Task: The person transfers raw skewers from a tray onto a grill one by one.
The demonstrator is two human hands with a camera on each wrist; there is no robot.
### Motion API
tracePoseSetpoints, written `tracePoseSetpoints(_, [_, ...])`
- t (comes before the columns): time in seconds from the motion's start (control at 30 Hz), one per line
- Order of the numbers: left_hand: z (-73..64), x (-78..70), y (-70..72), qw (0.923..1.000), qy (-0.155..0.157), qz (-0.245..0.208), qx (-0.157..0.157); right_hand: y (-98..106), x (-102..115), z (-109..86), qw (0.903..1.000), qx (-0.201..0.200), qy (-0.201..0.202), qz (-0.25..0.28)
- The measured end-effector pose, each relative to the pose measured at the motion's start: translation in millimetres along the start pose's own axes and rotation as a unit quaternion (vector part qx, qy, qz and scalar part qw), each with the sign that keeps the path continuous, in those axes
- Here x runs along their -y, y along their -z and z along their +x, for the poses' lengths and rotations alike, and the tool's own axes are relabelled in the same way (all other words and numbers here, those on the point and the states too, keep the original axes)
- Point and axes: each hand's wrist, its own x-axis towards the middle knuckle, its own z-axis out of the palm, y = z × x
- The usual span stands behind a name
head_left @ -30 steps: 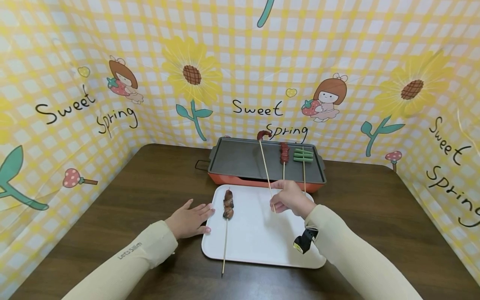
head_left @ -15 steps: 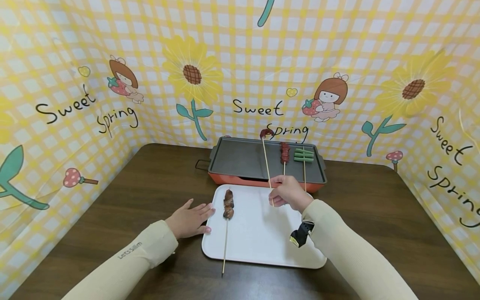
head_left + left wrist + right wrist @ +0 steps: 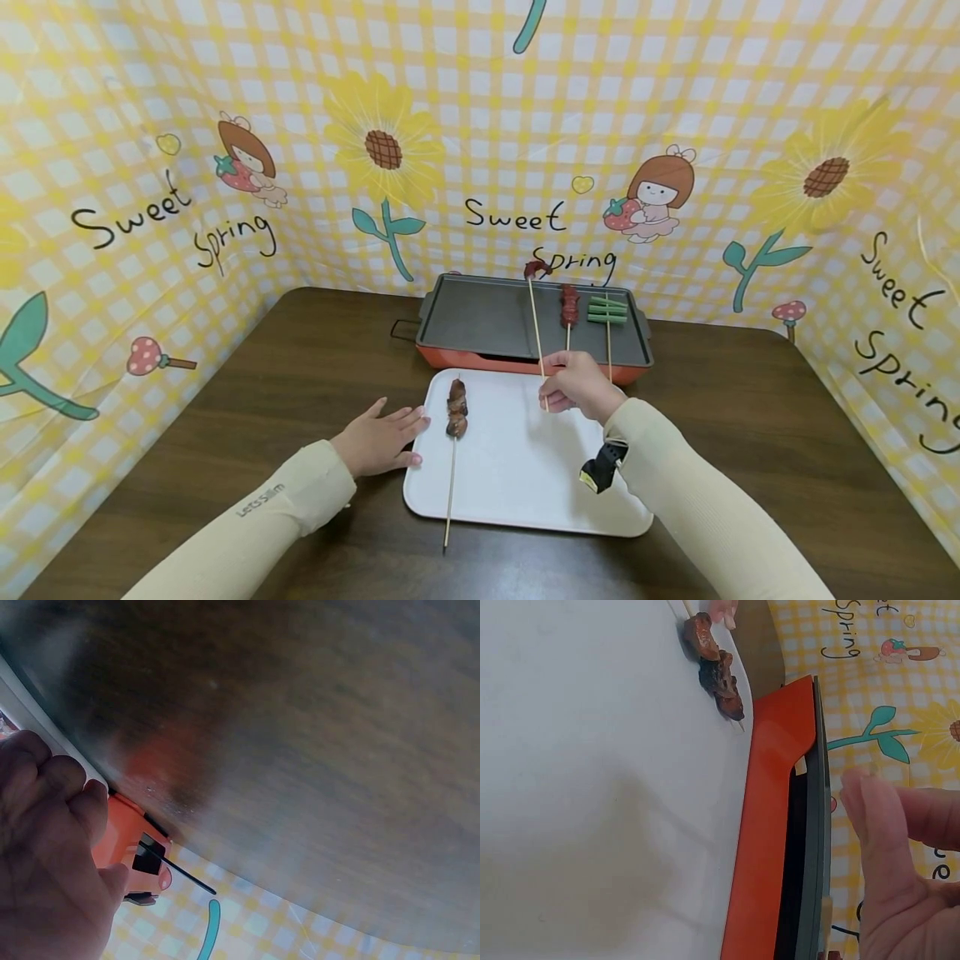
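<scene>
My right hand (image 3: 576,385) pinches the lower stick of a wooden skewer (image 3: 536,325) between thumb and fingers. A dark red, curled piece of food (image 3: 537,269) sits at its upper end, overlapping the grill's back edge in the head view. Below that hand lies a white tray (image 3: 517,475). On the tray's left side rests a skewer of browned meat chunks (image 3: 457,408), its stick reaching past the front rim. My left hand (image 3: 378,442) lies flat with straight fingers, the fingertips at the tray's left rim. In the right wrist view the right hand's thumb and fingers (image 3: 885,832) show.
Behind the tray stands an orange grill with a dark flat plate (image 3: 480,321) and a wire handle (image 3: 402,330) on its left. A red meat skewer (image 3: 569,307) and a green vegetable skewer (image 3: 607,311) lie on its right part. Checked cloth (image 3: 465,125) surrounds the brown table (image 3: 322,350).
My right hand has moved slightly forward. The held skewer has shifted a little to the right and stands a bit steeper. The left hand stays in place.
</scene>
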Motion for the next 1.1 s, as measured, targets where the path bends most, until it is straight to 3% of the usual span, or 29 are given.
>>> tracePoseSetpoints(1.1, [-1.5, -0.8, 1.6, 1.0, 0.001, -0.008, 0.006, -2.3, -9.0, 4.7, 0.9999, 0.005, -0.009, -0.008])
